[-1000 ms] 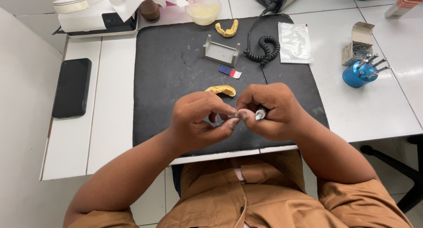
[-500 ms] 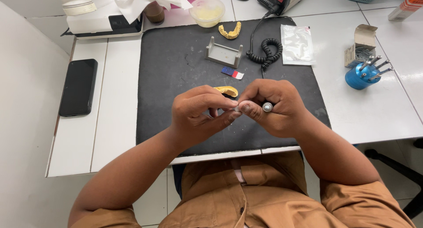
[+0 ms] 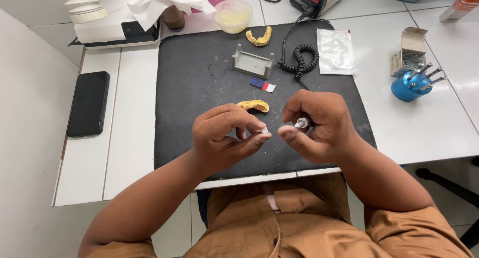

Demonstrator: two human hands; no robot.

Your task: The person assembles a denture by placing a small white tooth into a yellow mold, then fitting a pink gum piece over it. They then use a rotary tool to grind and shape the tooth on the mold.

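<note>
My left hand [image 3: 225, 137] pinches a tiny white tooth-like piece [image 3: 265, 130] between thumb and fingertips. My right hand [image 3: 318, 124] is closed around a metal handpiece [image 3: 301, 122], whose silver tip points toward the white piece a short gap away. Both hands hover over the near part of a black work mat [image 3: 199, 88]. Just beyond the hands a yellow dental cast [image 3: 254, 106] lies on the mat.
On the mat are a grey stand [image 3: 252, 63], a small blue-red-white strip [image 3: 262, 84], a second yellow cast [image 3: 259, 37] and a coiled black cable [image 3: 299, 61]. A black phone [image 3: 88, 103] lies at left. A blue bur holder [image 3: 411, 84] and a clear bag [image 3: 336, 51] sit at right.
My hands have drawn slightly apart, so the handpiece tip and the white piece no longer touch. The camera view has shifted a little.
</note>
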